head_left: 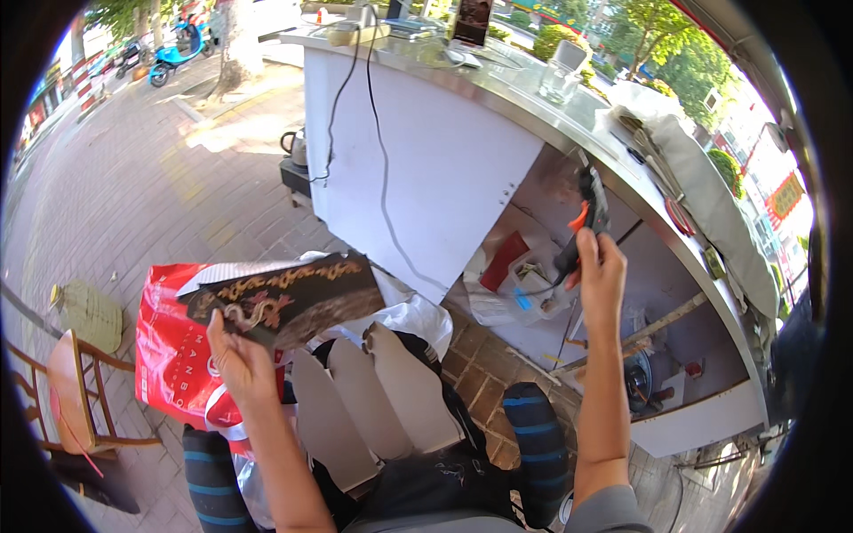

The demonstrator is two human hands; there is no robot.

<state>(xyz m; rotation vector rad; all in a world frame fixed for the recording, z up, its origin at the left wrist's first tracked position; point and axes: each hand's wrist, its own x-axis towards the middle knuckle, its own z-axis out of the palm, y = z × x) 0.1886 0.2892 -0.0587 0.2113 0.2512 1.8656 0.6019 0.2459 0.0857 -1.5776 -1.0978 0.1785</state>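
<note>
My left hand [242, 362] grips the near left end of a dark panel [298, 298] with a gold border and a light dragon-like figure. The panel is tilted above my lap, its right end resting near white plastic. Raised at the right, my right hand [597, 266] is closed round the handle of a black glue gun [586, 213] with an orange trigger. The gun points up, away from the panel, and a dark cord runs from it. Several grey-beige curved pieces [369, 400] lie side by side on my lap, below the panel.
A red shopping bag [169, 346] stands at the left, beside a small wooden chair [75, 391] and a pale plastic jug [91, 315]. Ahead is a white counter [426, 160] with open shelving holding a plastic box [538, 284]. A power cord [382, 160] hangs down its front.
</note>
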